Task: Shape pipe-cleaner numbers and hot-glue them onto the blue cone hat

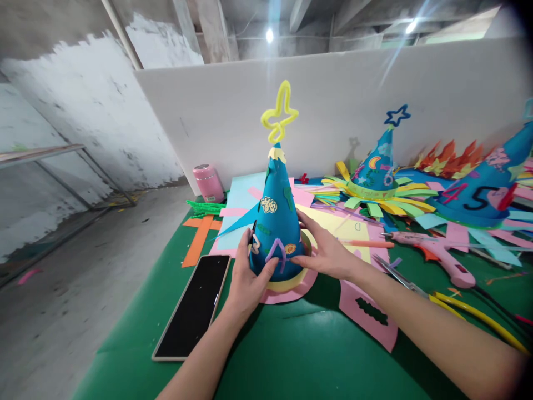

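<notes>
At the lower left of the frame, a phone (192, 311) lies on the green table (291, 355), and at the lower right, under your right forearm, is pink paper (353, 305) with a dark leaf shape. In the middle you have the blue cone hat (278, 211) upright between both palms; I can't tell whether its brim touches the table. Your left hand (250, 278) and right hand (327, 250) curve around its lower part, fingers moderately spread, each thumb on the front near the purple trim (277, 255). The step looks like steadying or setting the hat; any next move calls for light, even pressure, so the cone doesn't dent or the trims lift. To the right lie scissors (406, 283) and, a little beyond, a glue gun (441, 253). Farther back, left of centre, your one clear container, a pink flask (209, 186), looks lidded; its contents are hidden. Right of it, toward the upper right, stands a smaller star-topped hat (377, 166) among paper strips.
</notes>
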Demonstrator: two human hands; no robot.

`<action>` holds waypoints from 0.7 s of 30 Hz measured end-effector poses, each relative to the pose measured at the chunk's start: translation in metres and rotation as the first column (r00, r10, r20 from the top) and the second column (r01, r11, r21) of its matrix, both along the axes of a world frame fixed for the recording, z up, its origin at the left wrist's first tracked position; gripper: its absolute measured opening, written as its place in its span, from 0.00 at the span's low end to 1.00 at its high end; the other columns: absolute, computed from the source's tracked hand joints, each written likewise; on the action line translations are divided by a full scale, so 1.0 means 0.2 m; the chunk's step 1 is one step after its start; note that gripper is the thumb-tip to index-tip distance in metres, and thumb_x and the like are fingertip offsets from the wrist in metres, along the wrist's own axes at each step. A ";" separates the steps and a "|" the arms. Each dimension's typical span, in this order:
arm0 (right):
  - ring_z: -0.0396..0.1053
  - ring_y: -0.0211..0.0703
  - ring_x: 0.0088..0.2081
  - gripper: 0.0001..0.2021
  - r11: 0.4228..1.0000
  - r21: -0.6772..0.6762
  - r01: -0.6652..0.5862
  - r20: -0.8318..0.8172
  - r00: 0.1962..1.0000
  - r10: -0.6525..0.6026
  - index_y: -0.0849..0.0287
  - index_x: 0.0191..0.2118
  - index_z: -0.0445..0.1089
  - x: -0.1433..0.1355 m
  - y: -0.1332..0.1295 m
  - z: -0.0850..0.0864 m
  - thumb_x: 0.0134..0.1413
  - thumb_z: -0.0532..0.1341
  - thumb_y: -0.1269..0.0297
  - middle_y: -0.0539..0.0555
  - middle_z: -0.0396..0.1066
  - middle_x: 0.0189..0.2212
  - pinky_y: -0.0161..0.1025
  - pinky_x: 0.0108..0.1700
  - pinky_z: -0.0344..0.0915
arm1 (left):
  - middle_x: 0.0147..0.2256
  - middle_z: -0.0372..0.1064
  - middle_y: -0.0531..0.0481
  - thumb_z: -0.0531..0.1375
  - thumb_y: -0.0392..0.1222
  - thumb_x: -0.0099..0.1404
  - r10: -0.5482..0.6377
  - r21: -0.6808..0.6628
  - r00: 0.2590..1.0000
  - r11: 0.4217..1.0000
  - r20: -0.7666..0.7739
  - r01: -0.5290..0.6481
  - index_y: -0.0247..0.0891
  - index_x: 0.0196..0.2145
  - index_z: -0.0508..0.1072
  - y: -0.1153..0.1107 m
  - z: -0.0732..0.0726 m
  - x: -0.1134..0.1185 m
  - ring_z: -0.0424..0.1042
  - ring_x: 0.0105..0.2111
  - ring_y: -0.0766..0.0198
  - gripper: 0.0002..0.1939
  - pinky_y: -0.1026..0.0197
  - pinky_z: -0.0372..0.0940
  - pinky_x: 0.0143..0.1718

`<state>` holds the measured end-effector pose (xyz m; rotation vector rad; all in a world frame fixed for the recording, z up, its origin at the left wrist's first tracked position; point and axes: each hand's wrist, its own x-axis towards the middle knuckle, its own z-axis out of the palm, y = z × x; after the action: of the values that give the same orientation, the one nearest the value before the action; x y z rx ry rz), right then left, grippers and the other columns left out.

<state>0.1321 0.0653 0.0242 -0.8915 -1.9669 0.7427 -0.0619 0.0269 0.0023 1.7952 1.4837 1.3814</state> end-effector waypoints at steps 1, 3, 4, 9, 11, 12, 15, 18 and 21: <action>0.49 0.56 0.58 0.44 1.000 0.001 0.001 0.005 1.000 -0.001 0.50 0.61 0.43 0.00 0.00 0.00 0.37 0.66 0.64 0.54 0.49 0.59 0.56 0.56 0.49 | 0.58 0.49 0.40 0.59 0.46 0.55 -0.016 -0.009 1.000 1.000 0.012 0.016 0.37 0.59 0.46 0.00 0.00 0.00 0.50 0.57 0.52 0.38 0.51 0.50 0.56; 0.49 0.56 0.58 0.45 1.000 0.005 -0.001 0.017 1.000 0.000 0.51 0.61 0.42 0.00 0.00 0.00 0.37 0.66 0.64 0.55 0.49 0.59 0.55 0.57 0.49 | 0.59 0.46 0.41 0.56 0.46 0.58 -0.057 -0.022 0.997 0.998 0.048 0.058 0.38 0.59 0.45 -0.01 0.00 -0.02 0.48 0.58 0.54 0.35 0.52 0.48 0.56; 0.49 0.55 0.58 0.45 1.000 0.005 -0.001 0.023 1.000 0.001 0.51 0.61 0.42 0.00 -0.01 0.00 0.37 0.66 0.64 0.55 0.49 0.60 0.55 0.57 0.48 | 0.60 0.45 0.42 0.54 0.45 0.59 -0.077 -0.024 0.995 0.997 0.065 0.079 0.39 0.59 0.45 -0.01 0.00 -0.02 0.47 0.59 0.55 0.34 0.53 0.48 0.57; 0.48 0.54 0.59 0.46 1.000 -0.003 -0.003 0.037 0.999 0.003 0.52 0.61 0.41 0.00 -0.01 0.00 0.37 0.66 0.64 0.56 0.47 0.60 0.54 0.58 0.47 | 0.60 0.45 0.44 0.52 0.44 0.61 -0.110 -0.014 0.991 0.994 0.075 0.111 0.40 0.59 0.46 -0.01 0.00 -0.03 0.46 0.59 0.57 0.30 0.53 0.46 0.58; 0.47 0.54 0.59 0.46 1.000 -0.004 -0.007 0.034 0.999 0.007 0.52 0.61 0.41 0.00 -0.01 0.01 0.37 0.66 0.65 0.56 0.47 0.60 0.53 0.58 0.47 | 0.60 0.46 0.44 0.52 0.44 0.61 -0.112 -0.008 0.991 0.994 0.071 0.113 0.40 0.59 0.46 -0.01 0.00 -0.03 0.47 0.59 0.56 0.30 0.54 0.46 0.57; 0.47 0.54 0.59 0.45 1.000 -0.004 -0.008 0.029 1.000 0.008 0.52 0.61 0.41 0.00 -0.01 0.01 0.37 0.66 0.65 0.56 0.47 0.60 0.53 0.58 0.47 | 0.59 0.46 0.44 0.52 0.44 0.61 -0.111 -0.008 0.991 0.994 0.069 0.112 0.40 0.59 0.47 -0.01 0.00 -0.02 0.47 0.59 0.56 0.30 0.54 0.47 0.57; 0.46 0.54 0.59 0.45 1.000 -0.022 -0.021 0.007 1.000 0.021 0.51 0.61 0.41 0.00 -0.02 0.01 0.37 0.66 0.66 0.55 0.46 0.60 0.55 0.58 0.46 | 0.59 0.46 0.42 0.52 0.44 0.61 -0.092 -0.008 0.994 0.996 0.057 0.093 0.38 0.59 0.46 -0.01 0.00 -0.02 0.47 0.58 0.55 0.30 0.53 0.47 0.57; 0.46 0.54 0.59 0.45 0.994 -0.094 -0.059 -0.050 0.997 0.054 0.51 0.61 0.40 0.00 -0.03 0.02 0.38 0.65 0.64 0.55 0.44 0.61 0.54 0.57 0.48 | 0.59 0.47 0.41 0.53 0.44 0.61 -0.044 0.016 0.999 0.999 0.017 0.043 0.38 0.59 0.46 -0.02 0.01 -0.02 0.48 0.58 0.54 0.31 0.51 0.47 0.57; 0.48 0.51 0.59 0.39 0.970 -0.223 -0.102 -0.171 0.983 0.064 0.49 0.61 0.39 0.03 -0.02 0.00 0.46 0.61 0.62 0.54 0.42 0.62 0.51 0.56 0.51 | 0.58 0.47 0.41 0.54 0.44 0.60 0.064 0.096 0.997 0.994 -0.054 -0.058 0.41 0.59 0.46 -0.05 0.02 -0.01 0.48 0.58 0.53 0.31 0.49 0.47 0.56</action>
<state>0.1373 0.0615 0.0248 -0.8576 -1.8067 1.0766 -0.0644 0.0176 0.0060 1.8753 1.5379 1.4643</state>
